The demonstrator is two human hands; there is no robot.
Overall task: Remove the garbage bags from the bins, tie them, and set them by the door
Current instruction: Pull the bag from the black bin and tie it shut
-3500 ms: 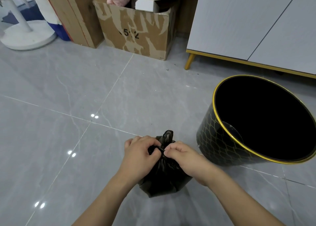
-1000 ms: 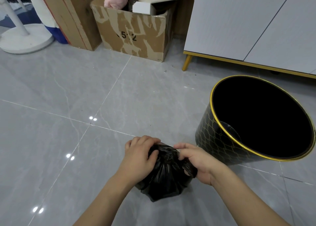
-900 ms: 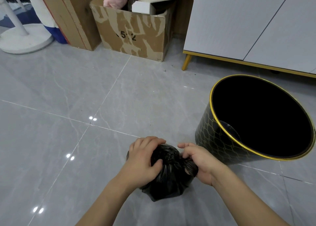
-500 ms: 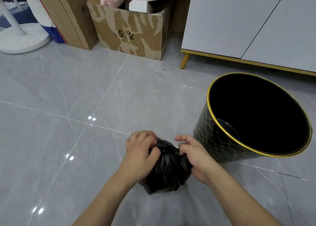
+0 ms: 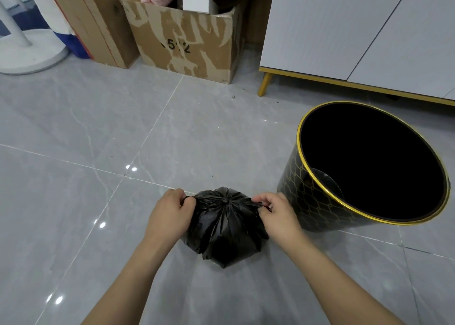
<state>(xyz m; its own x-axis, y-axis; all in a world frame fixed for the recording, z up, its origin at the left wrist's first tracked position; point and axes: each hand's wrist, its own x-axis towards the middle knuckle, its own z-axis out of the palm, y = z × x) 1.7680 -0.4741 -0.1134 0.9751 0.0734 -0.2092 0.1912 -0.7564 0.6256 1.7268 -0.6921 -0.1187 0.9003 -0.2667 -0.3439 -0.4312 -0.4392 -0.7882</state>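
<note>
Hands have moved apart: left hand (image 5: 170, 214) and right hand (image 5: 278, 214) pinch bag (image 5: 225, 228) ends, tightening knot; next, carry to door.

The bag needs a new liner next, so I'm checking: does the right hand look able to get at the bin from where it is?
Probably yes. The bin stands open just beside the right hand with bare floor between, but that hand is pinching the bag and would have to let go first.
</note>
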